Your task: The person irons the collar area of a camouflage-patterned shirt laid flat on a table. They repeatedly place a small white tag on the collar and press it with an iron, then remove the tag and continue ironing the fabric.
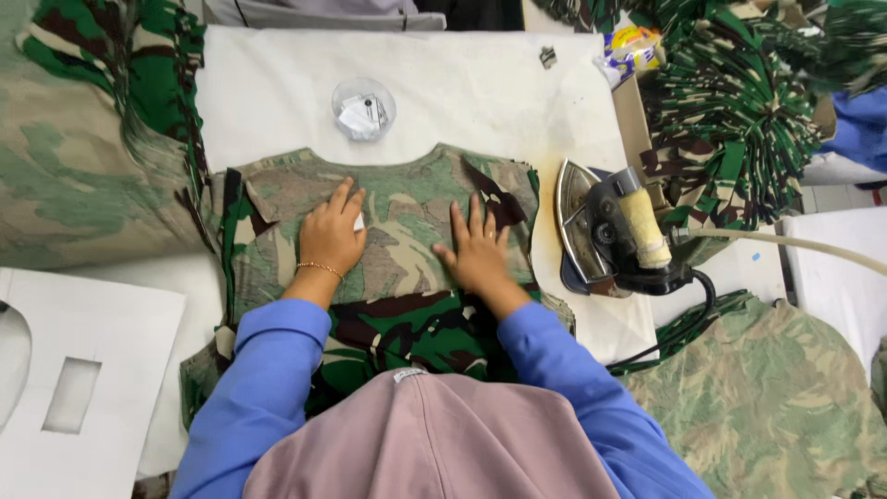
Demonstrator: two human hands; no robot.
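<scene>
white board: 2 hands flat on shirt

Both hands, left hand and right hand, lie flat on the shirt on the board. Iron stands right of it; cup behind.

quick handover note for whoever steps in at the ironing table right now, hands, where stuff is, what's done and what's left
Left hand: flat, palm down on the camouflage garment, a small white piece showing by its fingers; holds nothing.
Right hand: flat, fingers spread on the same garment, holds nothing.
Garment lies inside out on the white padded table, neckline away from the person.
Iron is parked on its side to the right, untouched. A clear round container sits beyond the neckline.
Done: garment spread out. Left: pressing, as far as can be judged; the iron is not yet in hand.
</scene>
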